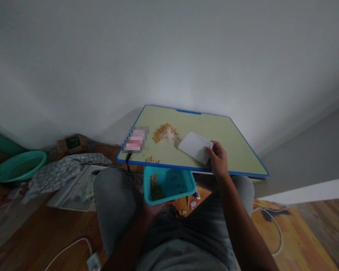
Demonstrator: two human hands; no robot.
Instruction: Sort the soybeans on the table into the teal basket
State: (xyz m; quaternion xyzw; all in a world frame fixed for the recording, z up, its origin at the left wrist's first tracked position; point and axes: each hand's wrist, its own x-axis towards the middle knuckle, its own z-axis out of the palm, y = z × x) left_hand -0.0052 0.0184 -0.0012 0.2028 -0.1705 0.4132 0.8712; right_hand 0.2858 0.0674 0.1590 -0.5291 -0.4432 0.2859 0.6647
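My right hand (218, 157) pinches the right corner of a white flat card (194, 146), held low over the pale green tabletop (220, 131) with its blue rim. Left of the card lies a heap of tan beans (160, 133), with white rice-like grains (170, 135) along its right side. Several loose beans (150, 159) are scattered near the front edge. Below that edge my left hand (153, 207) supports a turquoise plastic basin (172, 184) from underneath, its fingers mostly hidden. Small greenish beans (156, 189) lie in the basin's left part.
A blurred-out pink card (135, 139) with a dark strap lies at the table's left. On the floor at left are a green tub (19, 165), a checked cloth (67, 171) and a cardboard box (72, 143). White cables (279, 233) run over the floor; a wall stands behind.
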